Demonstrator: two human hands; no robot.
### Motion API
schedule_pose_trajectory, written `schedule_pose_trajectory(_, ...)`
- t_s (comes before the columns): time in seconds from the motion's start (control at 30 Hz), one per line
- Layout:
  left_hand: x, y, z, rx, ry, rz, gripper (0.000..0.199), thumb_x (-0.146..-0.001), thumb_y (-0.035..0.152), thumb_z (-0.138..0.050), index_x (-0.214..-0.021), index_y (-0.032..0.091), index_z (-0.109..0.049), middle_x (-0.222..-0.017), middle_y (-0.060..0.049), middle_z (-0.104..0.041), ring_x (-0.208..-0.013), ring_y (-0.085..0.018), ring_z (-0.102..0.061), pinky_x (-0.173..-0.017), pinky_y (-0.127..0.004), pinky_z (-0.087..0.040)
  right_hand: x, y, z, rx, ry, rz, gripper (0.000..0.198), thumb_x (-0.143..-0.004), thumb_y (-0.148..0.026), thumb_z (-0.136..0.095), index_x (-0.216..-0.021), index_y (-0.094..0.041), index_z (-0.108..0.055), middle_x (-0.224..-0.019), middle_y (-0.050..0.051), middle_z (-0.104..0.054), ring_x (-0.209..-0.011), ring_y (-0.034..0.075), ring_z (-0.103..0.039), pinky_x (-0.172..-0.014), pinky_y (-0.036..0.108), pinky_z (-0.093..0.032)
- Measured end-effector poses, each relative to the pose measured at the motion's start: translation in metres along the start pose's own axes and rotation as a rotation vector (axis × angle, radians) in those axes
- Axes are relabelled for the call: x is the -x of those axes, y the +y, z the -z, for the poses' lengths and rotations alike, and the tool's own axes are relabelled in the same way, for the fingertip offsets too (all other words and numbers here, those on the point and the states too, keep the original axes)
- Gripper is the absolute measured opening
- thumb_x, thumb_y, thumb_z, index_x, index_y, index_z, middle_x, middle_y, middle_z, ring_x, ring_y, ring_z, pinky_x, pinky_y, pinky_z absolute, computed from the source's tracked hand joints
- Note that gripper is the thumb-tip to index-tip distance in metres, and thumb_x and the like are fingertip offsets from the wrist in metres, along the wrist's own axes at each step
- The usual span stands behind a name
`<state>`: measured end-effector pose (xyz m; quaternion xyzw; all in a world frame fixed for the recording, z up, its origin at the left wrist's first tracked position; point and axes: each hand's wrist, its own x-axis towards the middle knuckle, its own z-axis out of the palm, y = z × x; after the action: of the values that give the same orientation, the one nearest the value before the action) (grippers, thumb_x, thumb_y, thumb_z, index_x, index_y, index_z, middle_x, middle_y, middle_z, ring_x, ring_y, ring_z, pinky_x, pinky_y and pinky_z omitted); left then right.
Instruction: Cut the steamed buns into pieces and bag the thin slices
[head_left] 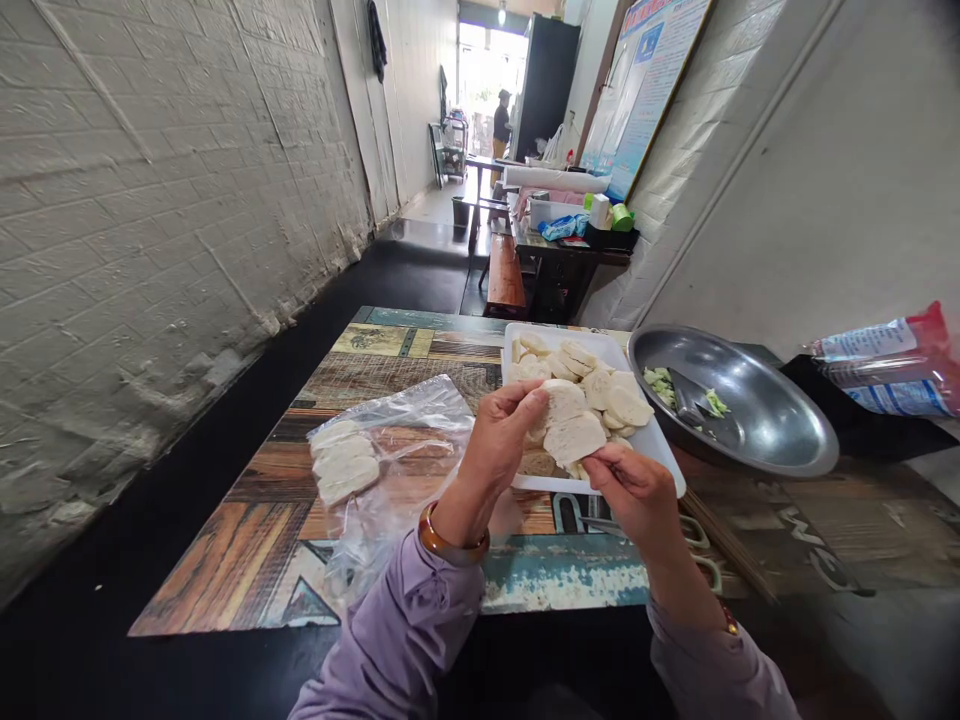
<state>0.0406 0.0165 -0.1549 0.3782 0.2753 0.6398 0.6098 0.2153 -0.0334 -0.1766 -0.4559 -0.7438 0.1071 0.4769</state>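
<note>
The left hand (496,430) is closed, thumb against fingers, at the upper left edge of a pale slice (574,438). The right hand (636,488) pinches the lower right edge of the same piece, so the slice lies between both sets of fingertips, above the near part of a white tray (670,462). Whether the round piece overlapping it is joined to it cannot be told. More slices (626,397) are heaped in the tray, just beyond the hands. Left of the left hand, a clear plastic bag (431,410) lies on the table (262,470), with a row of pale pieces (345,465) at its left end. A metal bowl (757,400) stands right of the tray.
</note>
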Motion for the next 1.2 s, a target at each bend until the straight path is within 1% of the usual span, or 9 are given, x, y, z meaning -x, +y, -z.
schedule_pose_trajectory(0.17, -0.004, 0.000, 0.003, -0.024, 0.008, -0.048, 0.027, -0.069, 0.041, -0.083, -0.084, 0.018, -0.080, -0.079, -0.002, -0.075, -0.071, -0.012, -0.063, -0.068, -0.022, -0.048, -0.002, 0.000, 0.001, -0.020, -0.019, 0.015, 0.013, -0.090, -0.024, -0.061, -0.085, -0.021, -0.073, -0.066, 0.000, -0.071, -0.055, 0.014, -0.063, -0.054, 0.026, -0.049)
schedule_pose_trajectory(0.27, -0.007, 0.001, 0.003, -0.019, 0.011, -0.078, 0.028, -0.070, 0.043, -0.082, -0.085, 0.020, -0.079, -0.079, -0.001, -0.075, -0.074, -0.013, -0.066, -0.070, -0.023, -0.050, 0.000, 0.002, 0.001, -0.035, -0.030, -0.016, 0.013, -0.090, -0.025, -0.062, -0.090, -0.022, -0.075, -0.075, 0.001, -0.075, -0.058, 0.014, -0.066, -0.056, 0.026, -0.051)
schedule_pose_trajectory(0.37, -0.007, 0.001, 0.001, -0.013, -0.029, -0.076, 0.030, -0.072, 0.047, -0.080, -0.086, 0.021, -0.078, -0.082, -0.001, -0.075, -0.077, -0.014, -0.068, -0.073, -0.024, -0.052, 0.001, 0.002, 0.000, -0.023, -0.007, -0.052, 0.012, -0.090, -0.025, -0.064, -0.088, -0.023, -0.075, -0.078, 0.001, -0.077, -0.061, 0.014, -0.067, -0.057, 0.025, -0.051)
schedule_pose_trajectory(0.77, -0.006, -0.012, -0.007, -0.093, -0.082, -0.020, 0.034, -0.074, 0.052, -0.079, -0.077, 0.019, -0.074, -0.074, -0.001, -0.072, -0.074, -0.014, -0.067, -0.065, -0.024, -0.052, -0.003, -0.001, 0.003, 0.008, 0.037, -0.084, 0.014, -0.087, -0.024, -0.066, -0.074, -0.022, -0.071, -0.061, -0.003, -0.069, -0.054, 0.012, -0.060, -0.056, 0.024, -0.045)
schedule_pose_trajectory(0.9, -0.007, -0.012, -0.004, -0.179, -0.108, -0.049, 0.036, -0.079, 0.054, -0.074, -0.090, 0.020, -0.075, -0.083, -0.003, -0.073, -0.080, -0.015, -0.066, -0.070, -0.026, -0.052, 0.000, 0.002, 0.001, -0.018, 0.068, -0.136, 0.013, -0.086, -0.027, -0.066, -0.074, -0.022, -0.070, -0.058, -0.003, -0.065, -0.050, 0.011, -0.056, -0.053, 0.025, -0.043)
schedule_pose_trajectory(1.0, -0.010, -0.007, 0.001, -0.365, -0.100, -0.171, 0.035, -0.083, 0.049, -0.071, -0.104, 0.022, -0.073, -0.096, -0.005, -0.072, -0.088, -0.017, -0.065, -0.078, -0.029, -0.051, 0.002, 0.006, -0.002, -0.104, 0.214, -0.250, 0.015, -0.088, -0.033, -0.065, -0.078, -0.023, -0.069, -0.057, -0.003, -0.062, -0.049, 0.012, -0.054, -0.051, 0.025, -0.042)
schedule_pose_trajectory(1.07, -0.010, -0.004, 0.003, -0.629, -0.133, -0.274, 0.027, -0.087, 0.042, -0.068, -0.103, 0.021, -0.073, -0.098, -0.006, -0.071, -0.090, -0.018, -0.064, -0.082, -0.031, -0.050, 0.002, 0.008, -0.003, -0.164, 0.362, -0.322, 0.019, -0.090, -0.037, -0.062, -0.078, -0.023, -0.066, -0.058, -0.003, -0.060, -0.051, 0.013, -0.054, -0.052, 0.026, -0.044)
schedule_pose_trajectory(1.13, -0.009, -0.003, 0.003, -0.955, -0.237, -0.363, 0.017, -0.089, 0.034, -0.065, -0.097, 0.020, -0.073, -0.099, -0.007, -0.071, -0.093, -0.021, -0.061, -0.087, -0.035, -0.047, 0.001, 0.009, -0.003, -0.206, 0.460, -0.365, 0.022, -0.091, -0.040, -0.061, -0.078, -0.023, -0.064, -0.059, -0.003, -0.059, -0.053, 0.013, -0.054, -0.053, 0.026, -0.045)
schedule_pose_trajectory(1.2, -0.007, -0.004, 0.000, -1.259, -0.373, -0.415, 0.012, -0.088, 0.028, -0.064, -0.092, 0.020, -0.072, -0.099, -0.008, -0.070, -0.096, -0.024, -0.059, -0.091, -0.040, -0.044, -0.001, 0.010, -0.003, -0.244, 0.489, -0.379, 0.023, -0.090, -0.042, -0.062, -0.079, -0.023, -0.064, -0.059, -0.003, -0.058, -0.054, 0.013, -0.053, -0.054, 0.026, -0.045)
